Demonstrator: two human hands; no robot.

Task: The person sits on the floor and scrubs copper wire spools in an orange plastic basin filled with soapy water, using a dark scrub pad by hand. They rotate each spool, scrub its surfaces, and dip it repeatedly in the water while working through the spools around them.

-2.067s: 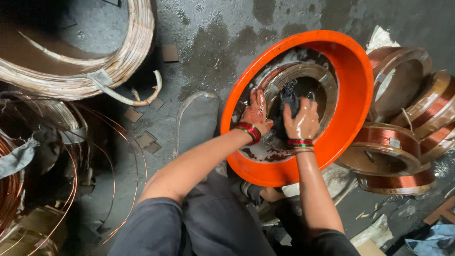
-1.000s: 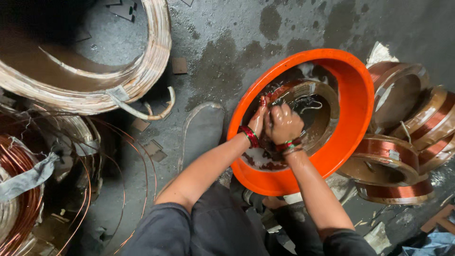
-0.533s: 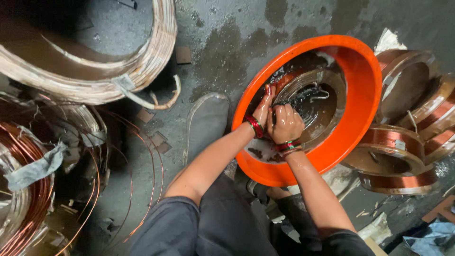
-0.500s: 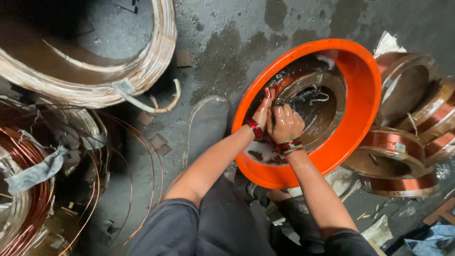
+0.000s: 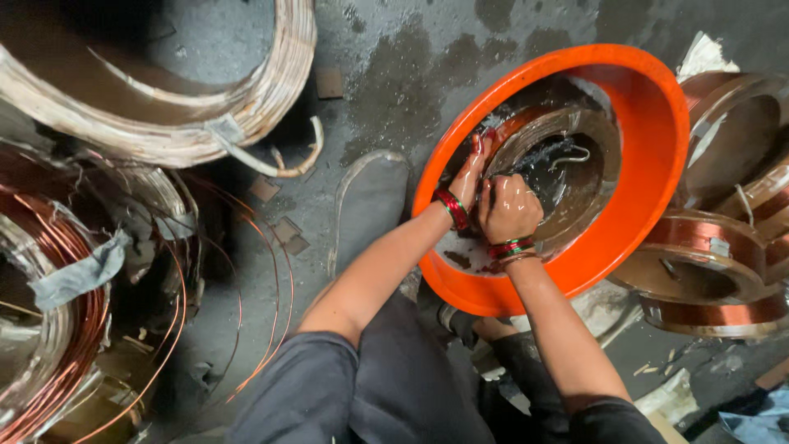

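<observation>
Both hands work inside the orange basin on the floor, right of centre. Right hand fisted, contents unseen; left hand flat against the wet copper coil.

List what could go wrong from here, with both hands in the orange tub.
The tilted orange tub could tip or slop its liquid onto the already wet floor. A bent wire end sticks out of the copper coil close to the bare, wet right hand and left hand, so a scratch seems possible.
</observation>
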